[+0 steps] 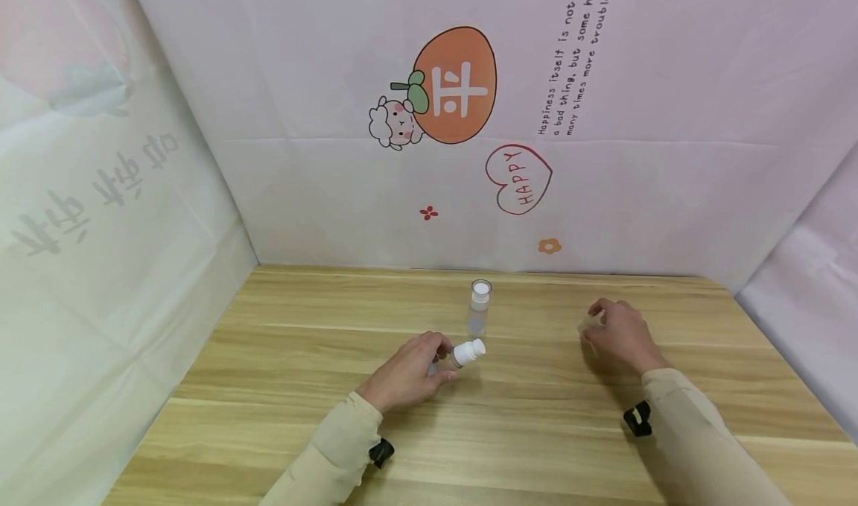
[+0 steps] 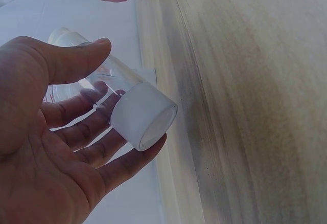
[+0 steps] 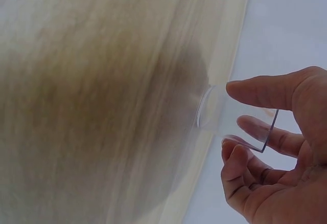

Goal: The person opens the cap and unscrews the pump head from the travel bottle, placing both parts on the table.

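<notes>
My left hand (image 1: 407, 372) grips a clear pump bottle with a white top (image 1: 467, 352), tilted just over the table. In the left wrist view, the thumb lies over the clear body of this bottle (image 2: 145, 114), and its thick white base points away from the palm. A clear cap (image 3: 210, 110), like a see-through cup, is pinched between the thumb and fingers of my right hand (image 1: 622, 333), off to the right and above the wood. A second clear bottle (image 1: 479, 301) with a white top stands upright just behind the held one.
The wood-grain table (image 1: 536, 431) reaches back to a white printed cloth (image 1: 322, 193), which hangs along its far edge. More cloth (image 1: 100, 267) hangs at the left side. Black straps (image 1: 381, 452) show at both sleeves.
</notes>
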Action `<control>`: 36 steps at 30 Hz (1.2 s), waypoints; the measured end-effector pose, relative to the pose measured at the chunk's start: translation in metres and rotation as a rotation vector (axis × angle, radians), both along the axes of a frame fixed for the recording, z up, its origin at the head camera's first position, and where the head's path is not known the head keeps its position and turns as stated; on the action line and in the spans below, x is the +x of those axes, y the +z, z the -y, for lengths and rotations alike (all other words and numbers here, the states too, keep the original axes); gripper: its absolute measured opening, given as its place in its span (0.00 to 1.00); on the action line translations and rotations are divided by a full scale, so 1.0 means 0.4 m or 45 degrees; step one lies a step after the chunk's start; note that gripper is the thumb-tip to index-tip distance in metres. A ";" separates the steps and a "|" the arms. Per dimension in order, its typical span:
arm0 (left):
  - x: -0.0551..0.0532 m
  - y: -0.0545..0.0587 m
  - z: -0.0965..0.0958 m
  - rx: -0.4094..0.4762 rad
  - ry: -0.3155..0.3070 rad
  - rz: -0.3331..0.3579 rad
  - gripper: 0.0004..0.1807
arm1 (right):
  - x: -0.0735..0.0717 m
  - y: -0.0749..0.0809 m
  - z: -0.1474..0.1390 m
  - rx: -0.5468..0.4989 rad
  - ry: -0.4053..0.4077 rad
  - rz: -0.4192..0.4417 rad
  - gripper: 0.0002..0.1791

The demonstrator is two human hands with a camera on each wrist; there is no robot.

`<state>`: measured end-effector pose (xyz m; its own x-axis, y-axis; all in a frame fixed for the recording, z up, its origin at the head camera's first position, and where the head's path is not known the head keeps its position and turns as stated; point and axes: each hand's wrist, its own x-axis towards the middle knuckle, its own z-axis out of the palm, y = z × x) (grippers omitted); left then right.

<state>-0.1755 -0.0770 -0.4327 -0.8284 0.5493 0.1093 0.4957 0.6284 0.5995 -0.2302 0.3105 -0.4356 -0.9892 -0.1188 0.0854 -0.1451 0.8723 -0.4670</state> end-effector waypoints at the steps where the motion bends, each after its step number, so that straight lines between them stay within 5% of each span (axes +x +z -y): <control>1: 0.000 0.000 0.000 0.002 -0.001 -0.001 0.16 | -0.001 0.000 0.001 0.006 0.000 -0.001 0.22; 36: 0.001 -0.003 0.007 -0.008 0.002 -0.005 0.17 | -0.005 0.014 0.012 0.097 0.002 0.120 0.25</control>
<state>-0.1751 -0.0799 -0.4339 -0.8289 0.5486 0.1094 0.4972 0.6329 0.5935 -0.2323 0.3055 -0.4300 -0.9923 -0.1230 -0.0174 -0.1050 0.9055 -0.4111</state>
